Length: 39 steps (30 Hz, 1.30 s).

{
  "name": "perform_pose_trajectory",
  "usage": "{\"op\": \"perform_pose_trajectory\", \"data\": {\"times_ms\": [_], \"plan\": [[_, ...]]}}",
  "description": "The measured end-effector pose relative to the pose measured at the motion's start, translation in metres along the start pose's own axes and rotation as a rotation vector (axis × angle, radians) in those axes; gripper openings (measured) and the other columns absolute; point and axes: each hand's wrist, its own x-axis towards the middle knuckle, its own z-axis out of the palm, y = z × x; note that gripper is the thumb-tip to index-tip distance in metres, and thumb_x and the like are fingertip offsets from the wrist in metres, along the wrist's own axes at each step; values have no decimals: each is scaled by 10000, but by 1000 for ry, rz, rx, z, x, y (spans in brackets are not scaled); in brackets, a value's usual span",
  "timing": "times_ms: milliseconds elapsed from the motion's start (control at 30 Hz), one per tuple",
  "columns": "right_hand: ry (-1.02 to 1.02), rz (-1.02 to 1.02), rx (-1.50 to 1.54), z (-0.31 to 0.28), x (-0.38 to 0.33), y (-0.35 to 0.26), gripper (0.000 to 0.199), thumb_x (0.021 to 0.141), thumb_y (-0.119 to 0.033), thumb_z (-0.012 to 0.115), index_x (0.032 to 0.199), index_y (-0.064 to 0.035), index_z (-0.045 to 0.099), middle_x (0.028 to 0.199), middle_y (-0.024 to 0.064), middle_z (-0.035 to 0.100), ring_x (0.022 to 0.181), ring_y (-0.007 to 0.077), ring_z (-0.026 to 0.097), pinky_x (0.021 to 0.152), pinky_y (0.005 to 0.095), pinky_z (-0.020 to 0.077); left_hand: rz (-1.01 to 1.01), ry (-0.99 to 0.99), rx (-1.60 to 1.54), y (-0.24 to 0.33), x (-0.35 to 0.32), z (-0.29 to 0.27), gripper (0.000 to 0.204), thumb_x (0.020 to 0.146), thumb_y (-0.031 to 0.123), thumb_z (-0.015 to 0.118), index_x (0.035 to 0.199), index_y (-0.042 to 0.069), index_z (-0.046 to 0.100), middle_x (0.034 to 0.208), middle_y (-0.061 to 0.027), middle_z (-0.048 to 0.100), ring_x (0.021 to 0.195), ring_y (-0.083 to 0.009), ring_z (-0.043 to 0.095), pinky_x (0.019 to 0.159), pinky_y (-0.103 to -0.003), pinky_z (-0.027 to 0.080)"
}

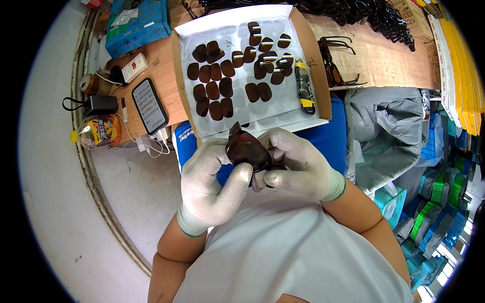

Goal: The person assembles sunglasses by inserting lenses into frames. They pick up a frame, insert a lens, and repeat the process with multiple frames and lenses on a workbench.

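A pair of dark brown sunglasses (247,150) is held between my two gloved hands, just in front of my body. My left hand (209,184) pinches the front on the lens side, thumb pressed against its lower edge. My right hand (303,164) has thumb and fingers closed on the other end, where the frame is largely hidden. Beyond them, a shallow cardboard box (321,81) lined with white paper holds many loose dark lenses (212,91), some overlapping. On the box's right side lies a utility knife (304,87) with a yellow-and-black patterned handle.
Right of the box lies another pair of glasses (331,68); dark frames (374,15) are heaped behind. Left stand a phone (150,106), cables, a small white box (135,67), a bottle (99,131) and a blue box (139,28). Grey sheeting (389,131) hangs at right.
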Motion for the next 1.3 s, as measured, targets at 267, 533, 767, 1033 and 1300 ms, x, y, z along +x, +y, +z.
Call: {"op": "perform_pose_trajectory", "data": {"times_ms": [267,533,767,1033,1300], "plan": [[-10,163,127,-6,-2,-5,356,900,-28,571,1243,46,509,883,135,663,753,156,618,643,270,475,97,-68,50,8,5,-6,158,838,30,724,860,-11,572,1137,-278,638,1013,-366,630,903,-385,483],[-63,144,307,-3,-1,-2,396,926,-107,608,1266,65,499,853,157,676,710,189,633,624,284,462,-16,-29,-30,12,-4,-3,224,864,115,762,854,-3,571,1258,-326,595,1169,-425,566,1023,-453,419],[-86,170,296,-5,-1,1,381,950,-130,599,1260,67,497,841,162,679,726,191,637,646,302,480,-33,-34,-61,11,-4,-2,230,877,136,764,866,-8,584,1294,-338,581,1216,-427,561,1042,-457,413],[-38,203,197,-1,0,-2,347,971,-153,583,1233,56,492,843,149,683,726,184,661,642,309,511,76,-37,-56,0,3,-3,162,849,79,743,874,-10,611,1152,-263,629,1028,-342,608,926,-401,471],[-256,-94,-633,0,-7,-7,453,916,-80,597,1303,80,424,825,171,652,675,289,664,608,370,509,-105,-107,-21,18,9,-7,212,712,78,798,909,33,735,1130,-223,689,1163,-394,637,1012,-423,483]]}}
